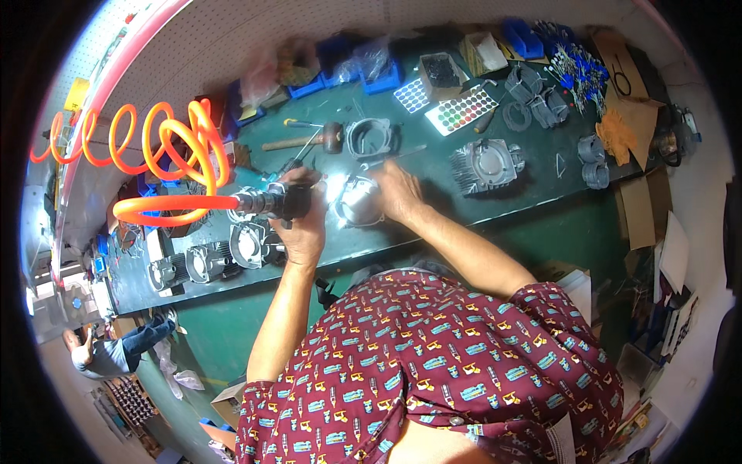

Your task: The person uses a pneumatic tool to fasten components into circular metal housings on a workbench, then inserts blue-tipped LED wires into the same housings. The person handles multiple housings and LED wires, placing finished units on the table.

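Shirt: nearest my camera I see a dark red patterned shirt [433, 371], both bare forearms rising from it toward the bench.
Left hand: my left hand [303, 228] has its fingers curled tight around a black air tool [280, 201], which lies level and points right.
Hose: an orange coiled hose [166, 158] runs off the tool's left end and loops up to the left.
Right hand: my right hand [398, 192] lies palm down on the right side of a round metal housing [357, 203], fingers pressed close together against it.
Housing: it sits on the green workbench [541, 197], between my two hands, brightly lit; the tool's tip is just beside it, and I cannot tell whether they touch.
Bench, far side: a wooden-handled mallet [309, 139] lies behind the hands, and a finned grey casting [485, 166] is off to the right.
Bench, left: a row of grey motor parts [205, 261] sits along the near edge.
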